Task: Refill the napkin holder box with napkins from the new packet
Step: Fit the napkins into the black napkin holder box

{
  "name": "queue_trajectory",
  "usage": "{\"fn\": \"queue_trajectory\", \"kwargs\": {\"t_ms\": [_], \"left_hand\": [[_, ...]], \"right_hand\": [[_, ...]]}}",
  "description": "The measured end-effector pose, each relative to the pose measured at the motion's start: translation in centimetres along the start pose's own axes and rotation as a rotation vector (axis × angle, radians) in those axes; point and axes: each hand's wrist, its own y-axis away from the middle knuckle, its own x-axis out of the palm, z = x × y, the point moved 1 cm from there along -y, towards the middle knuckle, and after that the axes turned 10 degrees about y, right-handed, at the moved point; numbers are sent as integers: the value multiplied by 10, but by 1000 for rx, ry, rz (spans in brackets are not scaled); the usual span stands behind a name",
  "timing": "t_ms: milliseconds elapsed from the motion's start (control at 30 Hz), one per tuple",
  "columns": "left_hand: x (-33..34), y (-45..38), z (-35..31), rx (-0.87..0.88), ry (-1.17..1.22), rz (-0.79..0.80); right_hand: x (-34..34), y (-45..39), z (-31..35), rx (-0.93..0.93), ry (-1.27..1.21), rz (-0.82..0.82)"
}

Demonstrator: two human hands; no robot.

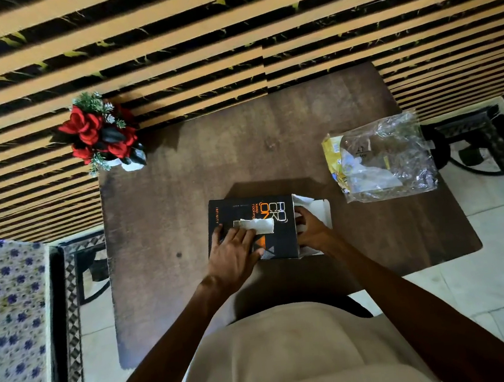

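Note:
A black napkin holder box [237, 213] with orange lettering lies on the brown table [180, 183], a white napkin [259, 225] poking out of the slot in its top. My left hand [234, 252] rests flat on the box top, fingers touching that napkin. At the box's open right end, my right hand [311, 229] presses against white napkins [300, 201] and the white end flap [323, 211]. The clear, crumpled plastic napkin packet [382, 160] with a yellow printed edge lies to the right and looks empty.
A pot of red artificial flowers [101, 134] stands at the table's far left corner against a striped wall. A black metal stand [472, 147] is on the floor to the right. A blue-flowered cloth [9, 328] covers furniture at the left.

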Motion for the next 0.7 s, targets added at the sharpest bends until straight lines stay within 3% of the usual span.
{"fn": "queue_trajectory", "kwargs": {"t_ms": [500,700], "left_hand": [[-7,-29,-38,-301,-12,114],[2,-28,-38,-312,-29,79]], "right_hand": [[3,16,0,-97,143,-145],[1,19,5,-100,222,-132]]}}
